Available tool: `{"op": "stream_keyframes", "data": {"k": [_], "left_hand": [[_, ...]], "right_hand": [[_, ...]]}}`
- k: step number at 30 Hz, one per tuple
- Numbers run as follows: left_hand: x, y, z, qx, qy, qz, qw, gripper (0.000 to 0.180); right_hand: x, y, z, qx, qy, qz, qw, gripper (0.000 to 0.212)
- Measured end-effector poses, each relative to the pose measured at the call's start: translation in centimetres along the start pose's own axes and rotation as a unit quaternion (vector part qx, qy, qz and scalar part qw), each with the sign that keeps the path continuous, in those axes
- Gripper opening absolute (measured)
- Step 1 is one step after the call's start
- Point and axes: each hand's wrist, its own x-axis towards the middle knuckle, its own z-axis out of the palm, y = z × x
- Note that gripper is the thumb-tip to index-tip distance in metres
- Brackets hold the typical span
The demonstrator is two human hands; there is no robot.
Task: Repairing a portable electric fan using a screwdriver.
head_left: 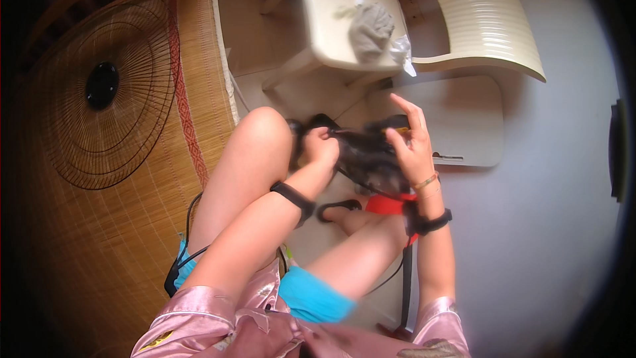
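Observation:
Between my knees is a dark, motion-blurred black object point(368, 152), its kind unclear; cord-like parts seem to hang from it. My left hand point(322, 150) is closed at its near left side, fingers curled against it. My right hand point(413, 147) is at its right side, thumb and forefinger spread apart beside a small black part with a yellow patch point(397, 126). The other fingers of that hand are mostly hidden. Black bands circle both wrists.
A round wire fan grille point(142, 139) with a black hub lies on the woven mat point(205, 46) at left. A cream chair point(331, 26) holds a crumpled grey cloth point(371, 30). A pale board point(474, 119) leans by the wall at right. Something red point(387, 204) is below my hands.

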Motion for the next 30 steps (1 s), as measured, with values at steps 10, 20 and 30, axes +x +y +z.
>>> {"op": "stream_keyframes", "data": {"k": [10,20,30], "left_hand": [[1.6,-1.8,0.3,-0.017,-0.008,0.015,1.0,0.04],[1.7,-1.9,0.2,-0.015,0.001,0.026,1.0,0.039],[-0.3,0.2,0.0,0.027,0.003,0.022,0.999,0.037]], "right_hand": [[0.1,1.2,-0.7,-0.072,-0.052,0.048,0.995,0.025],[-0.1,-0.4,-0.6,0.078,-0.041,0.149,0.985,0.023],[-0.6,0.7,0.0,0.162,-0.041,0.145,0.975,0.035]]}}
